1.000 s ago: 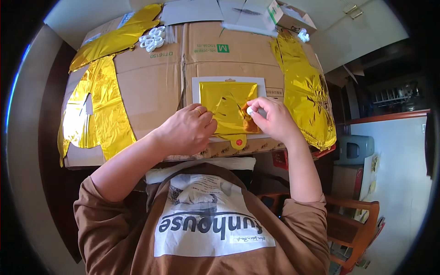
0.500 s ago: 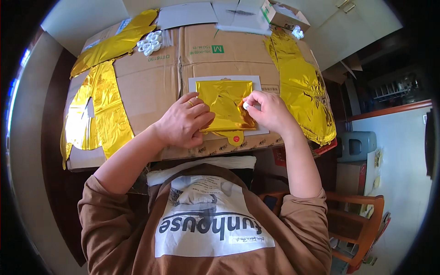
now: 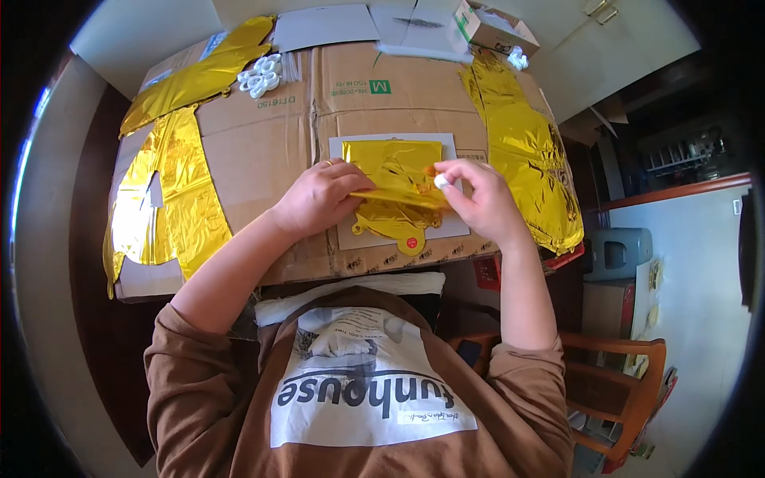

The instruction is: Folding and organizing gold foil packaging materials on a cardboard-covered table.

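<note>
A folded sheet of gold foil (image 3: pixel 392 151), like a flattened foil balloon, lies on a white card (image 3: pixel 458 223) before me. Its near edge is raised, slightly blurred, between my hands. My left hand (image 3: pixel 325 196) is closed on the left end of that edge, its fingertips partly hidden. At the right end, my right hand (image 3: pixel 480 197) pinches the foil between thumb and fingers. Something small and white (image 3: pixel 441 182) covers or sits at the right thumb's tip. Under the raised edge show more gold foil and a rounded tab with a red dot (image 3: pixel 411 243).
Flattened cardboard (image 3: pixel 263 151) covers the table. Gold foil pieces lie at the left (image 3: pixel 187 175), far left (image 3: pixel 195 80) and right (image 3: pixel 526 151). Farther back are white ring-shaped pieces (image 3: pixel 260 76), white sheets (image 3: pixel 327 26) and an open box (image 3: pixel 498 30). A wooden chair (image 3: pixel 613 390) stands at right.
The near edge of the folded foil has been lifted off the layers below, uncovering more of the tab and card. My left hand has shifted slightly away from me; the right moved slightly rightward.
</note>
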Available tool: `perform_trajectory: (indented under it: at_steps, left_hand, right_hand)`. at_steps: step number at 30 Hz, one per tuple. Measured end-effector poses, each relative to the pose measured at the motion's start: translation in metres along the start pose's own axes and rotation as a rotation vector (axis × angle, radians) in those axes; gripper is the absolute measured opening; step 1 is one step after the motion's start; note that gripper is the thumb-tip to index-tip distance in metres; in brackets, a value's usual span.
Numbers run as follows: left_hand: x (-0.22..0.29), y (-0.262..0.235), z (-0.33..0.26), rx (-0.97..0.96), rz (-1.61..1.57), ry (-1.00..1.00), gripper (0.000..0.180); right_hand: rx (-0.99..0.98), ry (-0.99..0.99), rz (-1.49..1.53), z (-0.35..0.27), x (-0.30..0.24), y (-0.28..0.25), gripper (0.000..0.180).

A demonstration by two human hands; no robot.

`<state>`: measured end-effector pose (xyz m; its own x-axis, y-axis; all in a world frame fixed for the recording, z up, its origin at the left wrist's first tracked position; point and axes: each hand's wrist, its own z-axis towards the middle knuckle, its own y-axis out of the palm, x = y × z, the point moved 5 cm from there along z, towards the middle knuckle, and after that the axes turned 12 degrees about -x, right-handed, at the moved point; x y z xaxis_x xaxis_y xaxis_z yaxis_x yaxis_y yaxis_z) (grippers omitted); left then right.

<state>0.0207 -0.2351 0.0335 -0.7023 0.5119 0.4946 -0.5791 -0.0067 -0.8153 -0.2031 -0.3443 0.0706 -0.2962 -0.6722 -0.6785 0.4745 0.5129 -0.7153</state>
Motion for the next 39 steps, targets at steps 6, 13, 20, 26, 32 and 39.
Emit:
perform_trajectory:
  at_steps: [6,13,20,26,32,39]
  left_hand:
    - [-0.003,-0.024,0.014,0.000,-0.227,-0.249,0.016]
    - [-0.011,-0.033,0.020,0.100,-0.216,-0.258,0.018]
    - [-0.011,-0.031,0.018,0.096,-0.229,-0.276,0.018]
    - [-0.010,-0.026,0.021,0.069,-0.208,-0.249,0.018]
    - [-0.012,-0.028,0.023,0.052,-0.229,-0.283,0.018]
    - [-0.015,-0.029,0.024,0.054,-0.206,-0.289,0.020]
  right_hand:
    - [-0.133,0.034,0.014,-0.043,-0.061,0.006,0.009]
    - [-0.133,0.212,-0.239,0.001,-0.046,0.034,0.023]
    - [-0.052,-0.019,-0.504,-0.034,-0.057,0.032,0.035]
    - [-0.254,-0.102,-0.563,-0.034,-0.050,0.053,0.037]
    - [-0.303,-0.138,-0.640,-0.026,-0.043,0.060,0.025]
    - [-0.273,-0.167,-0.514,-0.018,-0.032,0.048,0.017]
